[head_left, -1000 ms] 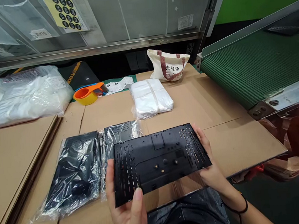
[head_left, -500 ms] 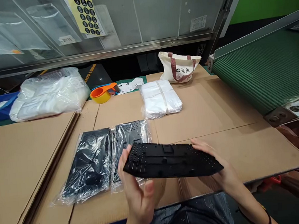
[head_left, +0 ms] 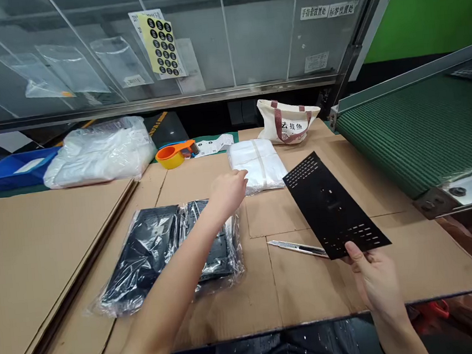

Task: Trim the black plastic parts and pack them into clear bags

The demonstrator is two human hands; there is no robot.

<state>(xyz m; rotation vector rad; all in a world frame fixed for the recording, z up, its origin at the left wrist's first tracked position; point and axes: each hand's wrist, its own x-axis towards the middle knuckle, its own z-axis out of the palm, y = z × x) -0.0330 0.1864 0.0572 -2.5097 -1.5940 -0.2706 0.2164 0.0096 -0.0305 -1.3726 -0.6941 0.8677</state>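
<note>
Cardboard-covered bench [head_left: 313, 286]; green conveyor belt [head_left: 419, 131] alongside

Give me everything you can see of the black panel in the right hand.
The black panel is a thin, flat, rectangular plate with a matte look, probably moulded plastic. Rows of small slots pierce both short ends, with a few small openings between them. The right hand holds it at the near end, thumb on the upper face. It slants up and away, raised above the cardboard sheets. Only that hand appears to touch it.
</note>
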